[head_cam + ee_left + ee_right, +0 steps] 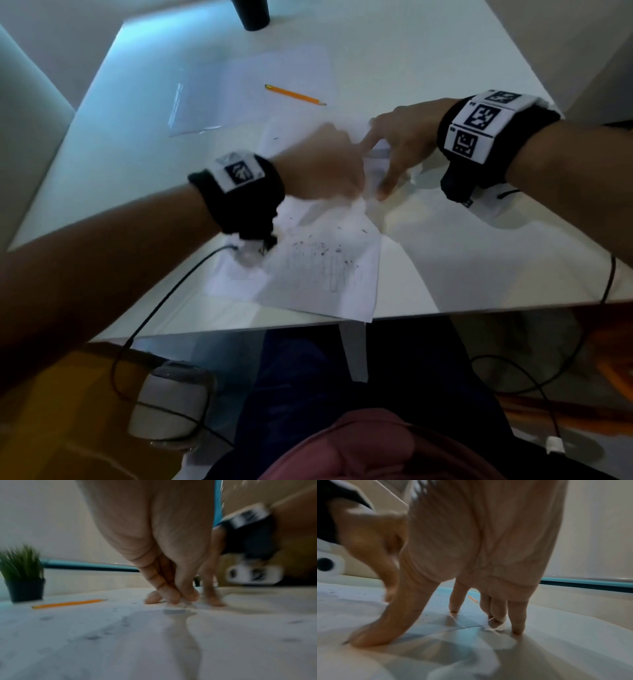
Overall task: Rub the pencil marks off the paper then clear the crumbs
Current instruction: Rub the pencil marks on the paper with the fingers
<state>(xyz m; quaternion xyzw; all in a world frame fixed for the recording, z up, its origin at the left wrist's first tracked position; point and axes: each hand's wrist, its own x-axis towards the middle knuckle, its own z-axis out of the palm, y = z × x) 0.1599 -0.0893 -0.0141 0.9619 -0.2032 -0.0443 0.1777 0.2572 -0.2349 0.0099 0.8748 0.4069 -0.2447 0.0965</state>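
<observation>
The white sheet of paper (318, 274) lies skewed at the near edge of the white table (445, 240), dark eraser crumbs (318, 248) scattered across its middle. At its far edge the left hand (322, 168), blurred, pinches something small that I cannot identify, while the right hand (400, 144) presses spread, straight fingertips (517, 628) onto the crumpled far right corner. The crumbs lie nearward of both hands, closer to the left.

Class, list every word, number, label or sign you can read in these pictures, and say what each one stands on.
No readable words or numbers anywhere.
Right wristband: black-and-white square code markers, with tiny characters beside them too small to read.
Left wristband: a similar marker, blurred.
Paper: faint pencil scribble only, no writing.
Pencil: no visible print.
</observation>
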